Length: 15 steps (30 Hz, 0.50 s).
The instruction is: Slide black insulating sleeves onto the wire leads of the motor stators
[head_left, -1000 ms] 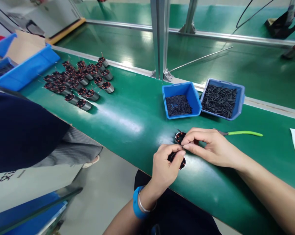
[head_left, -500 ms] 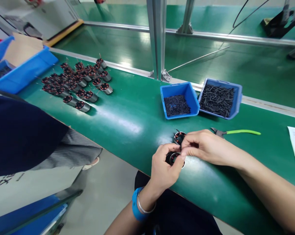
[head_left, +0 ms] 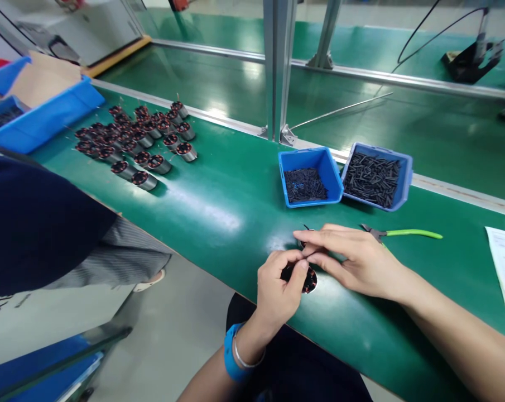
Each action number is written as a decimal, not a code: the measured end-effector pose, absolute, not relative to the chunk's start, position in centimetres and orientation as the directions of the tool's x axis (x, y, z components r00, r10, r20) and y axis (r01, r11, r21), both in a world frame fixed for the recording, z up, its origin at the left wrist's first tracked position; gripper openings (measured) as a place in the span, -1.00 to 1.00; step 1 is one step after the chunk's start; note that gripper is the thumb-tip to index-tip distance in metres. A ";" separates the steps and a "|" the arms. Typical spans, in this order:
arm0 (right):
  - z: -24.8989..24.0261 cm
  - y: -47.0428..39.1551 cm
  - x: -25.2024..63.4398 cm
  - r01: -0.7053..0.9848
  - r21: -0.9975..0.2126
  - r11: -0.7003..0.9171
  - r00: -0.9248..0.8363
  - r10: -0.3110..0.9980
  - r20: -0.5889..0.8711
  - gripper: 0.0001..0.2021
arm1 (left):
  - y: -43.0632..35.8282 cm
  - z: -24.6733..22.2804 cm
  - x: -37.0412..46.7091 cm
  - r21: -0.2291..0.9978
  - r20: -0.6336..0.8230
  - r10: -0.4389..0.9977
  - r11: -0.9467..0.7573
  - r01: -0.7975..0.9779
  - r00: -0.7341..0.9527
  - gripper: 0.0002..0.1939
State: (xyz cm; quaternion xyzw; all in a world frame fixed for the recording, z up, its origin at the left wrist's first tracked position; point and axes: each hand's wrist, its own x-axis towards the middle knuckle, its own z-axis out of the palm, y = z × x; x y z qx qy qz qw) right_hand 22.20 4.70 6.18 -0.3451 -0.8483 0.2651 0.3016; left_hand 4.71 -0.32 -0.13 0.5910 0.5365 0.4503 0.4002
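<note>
My left hand (head_left: 279,287) is closed around a small round motor stator (head_left: 309,282) with copper windings in a metal ring, on the green bench. Its thumb and index finger bend over the near side and hide much of it. My right hand (head_left: 356,259) meets the left fingertips over the stator. Its index finger is stretched out, while its thumb and another finger come together around something too small to make out. Behind those fingers stands a second stator (head_left: 301,242), mostly covered, with a short dark lead sticking up.
A blue bin (head_left: 333,184) and a paler bin (head_left: 406,181) hold short black tubes. Green-handled cutters (head_left: 415,233) lie near my right hand beside a paper sheet (head_left: 501,273). Several wound stators (head_left: 143,180) stand at left, near another person's dark clothing (head_left: 38,229). A metal post (head_left: 277,72) rises behind.
My right index finger has straightened and stretched left over the second stator, covering more of it. The held stator shows more on its right side. The camera view has shifted slightly.
</note>
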 end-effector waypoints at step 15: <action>5.8 4.9 22.3 0.468 -0.581 0.666 -0.607 0.720 0.337 -0.61 | -0.1 -0.3 4.5 0.948 0.118 0.993 -0.118 0.295 0.020 -0.90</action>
